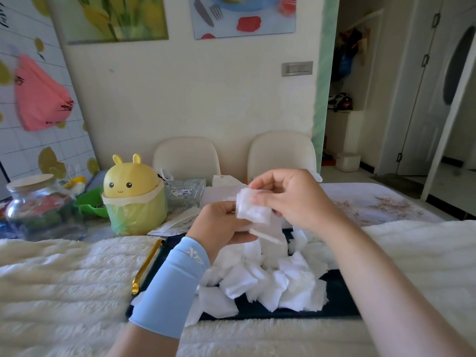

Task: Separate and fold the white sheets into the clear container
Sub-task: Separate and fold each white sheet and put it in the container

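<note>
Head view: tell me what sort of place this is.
Probably a home dining area: two cream padded chairs stand behind the cloth-covered table, a picture of cutlery and food hangs on the wall, and a yellow bunny-shaped tabletop bin sits near a clear glass jar.

The heaped white sheets (260,279) hide most of the dark tray (340,297) (the sleeve (172,284) covers its left side); the pink bag (38,96) is blurred.
</note>
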Demonstrator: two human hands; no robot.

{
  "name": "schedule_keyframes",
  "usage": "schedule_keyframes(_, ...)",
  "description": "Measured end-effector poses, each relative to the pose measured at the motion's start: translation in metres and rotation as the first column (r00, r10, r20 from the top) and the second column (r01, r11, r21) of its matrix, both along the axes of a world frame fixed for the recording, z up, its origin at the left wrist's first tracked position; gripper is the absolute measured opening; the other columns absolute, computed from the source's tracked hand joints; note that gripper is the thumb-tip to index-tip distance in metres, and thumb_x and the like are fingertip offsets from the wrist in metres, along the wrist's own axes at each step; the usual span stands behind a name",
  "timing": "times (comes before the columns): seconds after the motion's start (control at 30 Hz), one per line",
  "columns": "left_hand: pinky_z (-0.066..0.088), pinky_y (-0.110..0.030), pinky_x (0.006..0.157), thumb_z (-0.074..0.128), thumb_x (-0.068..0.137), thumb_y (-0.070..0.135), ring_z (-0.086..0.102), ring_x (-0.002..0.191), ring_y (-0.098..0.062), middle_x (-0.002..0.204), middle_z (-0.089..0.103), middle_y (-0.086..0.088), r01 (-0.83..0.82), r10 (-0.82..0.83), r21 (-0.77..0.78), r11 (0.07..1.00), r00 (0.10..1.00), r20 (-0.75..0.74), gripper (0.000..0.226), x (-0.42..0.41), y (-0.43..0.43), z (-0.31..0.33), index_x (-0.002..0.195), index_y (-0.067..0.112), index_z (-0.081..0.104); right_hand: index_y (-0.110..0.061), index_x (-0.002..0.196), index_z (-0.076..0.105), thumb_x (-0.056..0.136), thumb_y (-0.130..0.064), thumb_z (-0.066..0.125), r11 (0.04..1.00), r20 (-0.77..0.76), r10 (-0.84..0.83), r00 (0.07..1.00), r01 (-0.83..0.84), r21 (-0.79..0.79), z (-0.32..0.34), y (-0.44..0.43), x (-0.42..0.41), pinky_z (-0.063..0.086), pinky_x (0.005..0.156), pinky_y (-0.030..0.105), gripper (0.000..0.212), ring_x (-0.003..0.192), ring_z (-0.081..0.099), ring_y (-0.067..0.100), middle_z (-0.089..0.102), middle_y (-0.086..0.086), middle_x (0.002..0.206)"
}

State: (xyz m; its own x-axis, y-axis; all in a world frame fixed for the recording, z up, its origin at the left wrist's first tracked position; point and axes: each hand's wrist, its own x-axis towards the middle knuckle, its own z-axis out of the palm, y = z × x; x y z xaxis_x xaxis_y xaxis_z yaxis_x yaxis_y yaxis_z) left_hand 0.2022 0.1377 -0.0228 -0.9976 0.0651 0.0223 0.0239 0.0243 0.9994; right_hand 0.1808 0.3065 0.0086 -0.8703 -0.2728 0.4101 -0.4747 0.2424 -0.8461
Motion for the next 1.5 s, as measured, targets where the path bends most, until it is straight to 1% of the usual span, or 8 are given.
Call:
schedule_keyframes(0.13,0.061,-0.028,0.073,0.055,0.097,0.005,0.074,0.090,-0.023,0.103,0.075,-0.015,0.115,-0.117,0.098,0.988,0.993,0.014,0.021,0.005,0.002,0.005,0.103,0.006,0.075,-0.026,0.087,0.075,0.079,-0.010,0.084,0.995,-0.088,-0.082,0.993,0.087,0.057,-0.010,-0.005,-0.007,0.057,0.078,0.021,0.020,0.083,0.071,0.012,0.076,-0.004,0.088)
schedule_keyframes(0.37,0.062,-0.037,0.075,0.048,0.100,0.032,0.072,0.095,-0.037,0.108,0.072,-0.022,0.180,-0.216,0.281,0.943,0.971,0.104,0.040,0.006,0.000,0.009,0.111,0.001,0.069,-0.029,0.097,0.075,0.079,-0.016,0.083,0.981,-0.114,-0.089,0.989,0.107,0.160,-0.011,-0.001,-0.009,0.048,0.071,0.008,0.024,0.079,0.068,0.000,0.074,-0.012,0.091)
schedule_keyframes(0.53,0.061,-0.026,0.073,0.057,0.095,0.001,0.074,0.090,-0.025,0.102,0.074,-0.019,0.108,-0.129,0.237,0.966,0.989,0.073,0.016,0.000,-0.001,0.000,0.104,-0.003,0.069,-0.035,0.116,0.067,0.084,-0.036,0.079,0.961,-0.153,-0.240,0.959,0.257,0.103,-0.014,-0.004,-0.013,0.046,0.077,0.014,0.034,0.081,0.061,-0.001,0.067,-0.017,0.103)
schedule_keyframes(0.63,0.061,-0.025,0.070,0.056,0.094,-0.001,0.074,0.080,-0.022,0.099,0.075,-0.019,0.052,-0.082,0.311,0.949,0.993,0.081,0.015,-0.003,-0.005,0.001,0.102,-0.005,0.069,-0.026,0.121,0.064,0.091,-0.045,0.066,0.977,0.188,-0.197,0.962,0.176,0.122,-0.009,0.007,-0.016,0.046,0.083,0.028,0.036,0.100,0.064,0.011,0.068,-0.002,0.119)
schedule_keyframes(0.77,0.061,-0.026,0.069,0.056,0.095,0.001,0.074,0.078,-0.021,0.097,0.074,-0.019,0.036,-0.062,0.297,0.954,0.995,0.079,0.016,-0.004,-0.007,0.001,0.103,-0.004,0.069,-0.010,0.106,0.074,0.089,-0.025,0.075,0.994,0.515,0.104,0.851,-0.098,-0.038,-0.012,0.018,-0.012,0.052,0.067,0.032,0.022,0.080,0.069,0.023,0.075,0.019,0.101)
schedule_keyframes(1.07,0.063,-0.039,0.073,0.064,0.095,0.016,0.070,0.097,-0.035,0.111,0.069,-0.024,-0.193,0.161,0.378,0.905,0.980,0.115,0.020,-0.007,-0.008,0.004,0.102,-0.003,0.066,-0.022,0.093,0.076,0.082,-0.015,0.082,0.968,0.249,-0.215,0.944,0.240,-0.077,-0.004,0.029,-0.018,0.057,0.060,0.031,0.014,0.078,0.068,0.018,0.076,0.006,0.094)
schedule_keyframes(1.2,0.061,-0.030,0.072,0.064,0.095,0.019,0.067,0.081,-0.022,0.098,0.069,-0.017,-0.151,0.138,0.311,0.938,0.988,0.064,0.019,-0.006,-0.004,0.003,0.096,0.001,0.071,-0.011,0.091,0.076,0.080,-0.008,0.081,0.965,0.169,0.016,0.985,0.029,-0.262,0.010,0.013,0.000,0.043,0.045,0.021,0.013,0.054,0.055,0.009,0.070,0.001,0.072)
schedule_keyframes(1.5,0.062,-0.032,0.072,0.049,0.102,0.020,0.072,0.089,-0.025,0.103,0.074,-0.020,0.005,-0.044,0.385,0.923,0.995,0.094,0.029,-0.001,-0.001,0.007,0.111,-0.001,0.067,-0.015,0.092,0.075,0.075,-0.002,0.085,0.995,0.025,-0.061,0.998,0.063,-0.081,-0.001,-0.004,0.000,0.060,0.058,0.027,0.024,0.066,0.070,0.009,0.077,0.004,0.083)
